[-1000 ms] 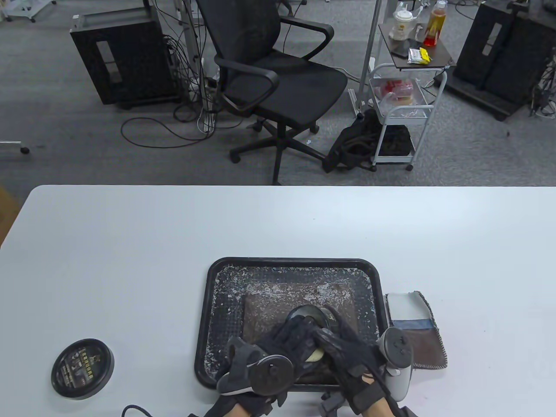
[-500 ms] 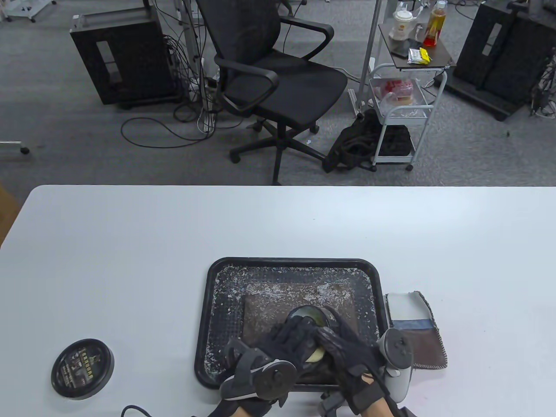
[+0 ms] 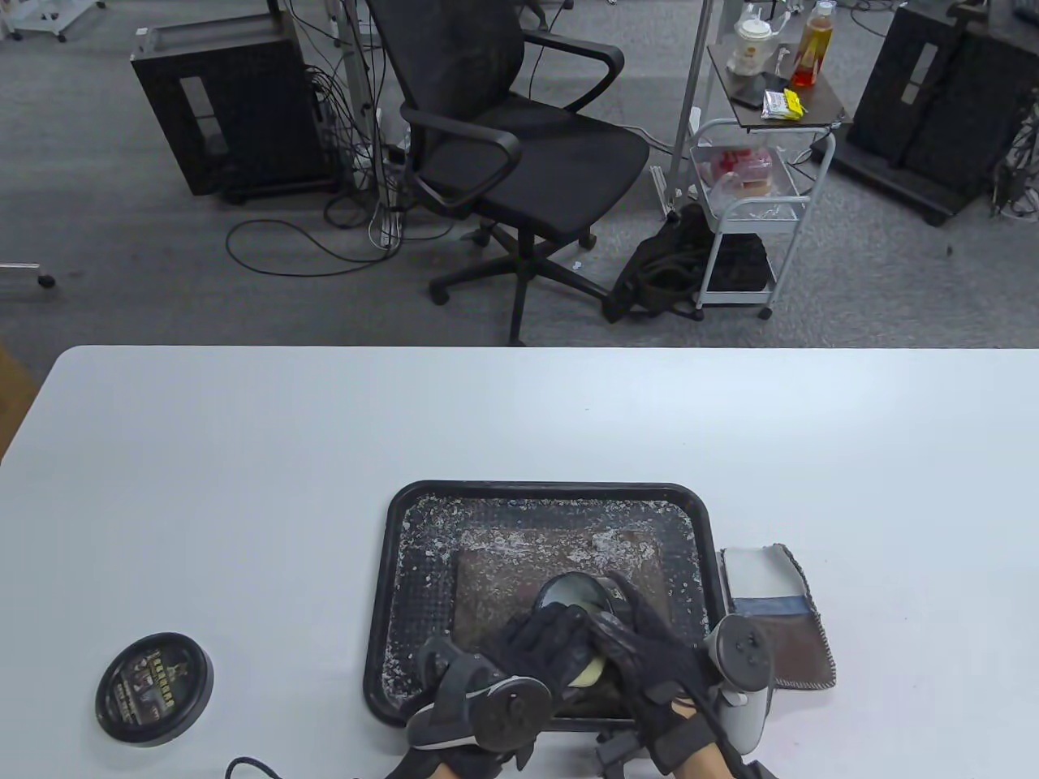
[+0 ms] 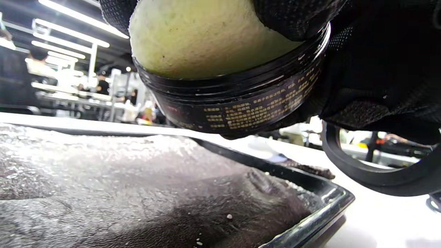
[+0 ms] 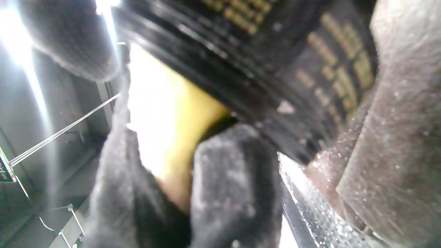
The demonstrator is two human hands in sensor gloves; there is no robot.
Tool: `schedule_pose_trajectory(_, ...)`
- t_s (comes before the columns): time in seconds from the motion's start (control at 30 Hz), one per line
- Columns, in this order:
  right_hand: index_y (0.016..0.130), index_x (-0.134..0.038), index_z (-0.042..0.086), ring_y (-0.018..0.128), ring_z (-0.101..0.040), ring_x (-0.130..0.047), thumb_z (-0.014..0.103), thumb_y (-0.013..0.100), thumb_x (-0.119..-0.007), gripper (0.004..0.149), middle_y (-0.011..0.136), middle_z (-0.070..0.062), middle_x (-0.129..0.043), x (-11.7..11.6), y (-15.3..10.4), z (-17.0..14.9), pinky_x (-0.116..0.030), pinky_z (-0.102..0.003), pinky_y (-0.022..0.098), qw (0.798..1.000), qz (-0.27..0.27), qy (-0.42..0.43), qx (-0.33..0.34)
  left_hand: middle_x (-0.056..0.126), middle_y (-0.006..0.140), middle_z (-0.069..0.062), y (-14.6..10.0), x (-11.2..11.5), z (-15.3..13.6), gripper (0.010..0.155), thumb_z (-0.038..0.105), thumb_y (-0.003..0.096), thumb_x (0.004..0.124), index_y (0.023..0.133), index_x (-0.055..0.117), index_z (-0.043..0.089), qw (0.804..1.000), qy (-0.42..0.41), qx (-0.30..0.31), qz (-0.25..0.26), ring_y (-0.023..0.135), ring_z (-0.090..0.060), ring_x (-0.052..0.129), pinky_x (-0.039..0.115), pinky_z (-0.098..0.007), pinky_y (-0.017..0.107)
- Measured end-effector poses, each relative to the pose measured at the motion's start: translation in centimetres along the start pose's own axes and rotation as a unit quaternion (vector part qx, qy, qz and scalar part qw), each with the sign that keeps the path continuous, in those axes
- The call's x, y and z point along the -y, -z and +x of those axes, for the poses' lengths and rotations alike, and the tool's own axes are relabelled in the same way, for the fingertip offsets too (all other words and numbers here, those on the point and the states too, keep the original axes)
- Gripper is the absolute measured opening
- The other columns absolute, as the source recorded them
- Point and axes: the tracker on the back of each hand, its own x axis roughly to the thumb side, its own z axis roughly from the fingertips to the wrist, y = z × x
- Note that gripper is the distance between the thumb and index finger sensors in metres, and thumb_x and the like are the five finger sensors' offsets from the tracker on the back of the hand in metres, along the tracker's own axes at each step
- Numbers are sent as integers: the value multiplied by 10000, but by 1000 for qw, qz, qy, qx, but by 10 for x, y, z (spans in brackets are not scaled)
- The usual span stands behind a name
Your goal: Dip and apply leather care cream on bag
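Low in the middle of the table view, both gloved hands meet over a black tray (image 3: 398,584) that sits on the white table (image 3: 243,454). A dark brown leather bag (image 3: 487,576) lies flat in the tray, dusted with pale flecks.

The right hand (image 3: 649,649) grips a round black jar of cream (image 3: 572,592), fingers curled round its side; the jar is held tilted above the bag, its open mouth showing at the centre of the tray. In the left wrist view the jar (image 4: 241,103) fills the upper middle of the frame, clear of the leather below it, with gold print on its wall.

The left hand (image 3: 536,649) pinches a pale yellow sponge (image 3: 588,669) and presses it at the jar's mouth; in the left wrist view the sponge (image 4: 200,38) bulges over the rim between black fingertips (image 4: 289,17).

At the lower left of the table view the jar's black lid (image 3: 154,688) lies flat, well apart from the tray. Just right of the tray lies a folded cloth (image 3: 775,617) in white, blue and brown. Beyond the table stand an office chair (image 3: 503,146) and a small cart (image 3: 755,187).
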Motion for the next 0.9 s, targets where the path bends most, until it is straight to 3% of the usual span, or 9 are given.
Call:
schedule_pose_trajectory(0.17,1074,-406,-1,873,-568,-746,545,455,-824,926,1011,-317,-550,-3,0,-1,-749,-634,560,1000,24,7,-7,607,1088,56,-1,-2,-2,648,472,418,738,1019,526,357,999,-2,-22,39,1013,-183,705,693,-406,711)
schedule_pose_trajectory(0.4,1071,-427,-1,860,-570,-764,541,452,-827,915,1003,-317,-569,3,-1,0,-753,-632,554,1000,0,3,6,633,1081,78,-1,0,-2,633,465,414,758,1010,564,375,999,-51,-8,-6,1010,-172,715,695,-405,711)
schedule_pose_trajectory(0.53,1101,-377,57,881,-553,-759,553,473,-804,907,1037,-281,-543,8,-3,8,-753,-617,571,999,-13,-7,30,620,1088,70,-1,-7,0,644,461,415,753,1018,547,369,999,-49,0,15,1016,-176,705,682,-408,718)
schedule_pose_trajectory(0.8,1124,-337,125,851,-485,-832,565,503,-736,859,1047,-236,-543,51,-15,46,-814,-533,546,975,-145,-141,94,612,1094,69,-2,-19,1,650,469,419,751,1024,535,371,998,-16,18,65,1020,-175,705,686,-410,720)
schedule_pose_trajectory(0.9,1119,-382,124,796,-465,-870,543,504,-709,812,1024,-241,-564,81,-25,57,-836,-490,507,941,-247,-209,100,614,1094,68,2,-13,-5,652,471,419,751,1026,534,369,998,-20,11,56,1019,-176,708,687,-412,719)
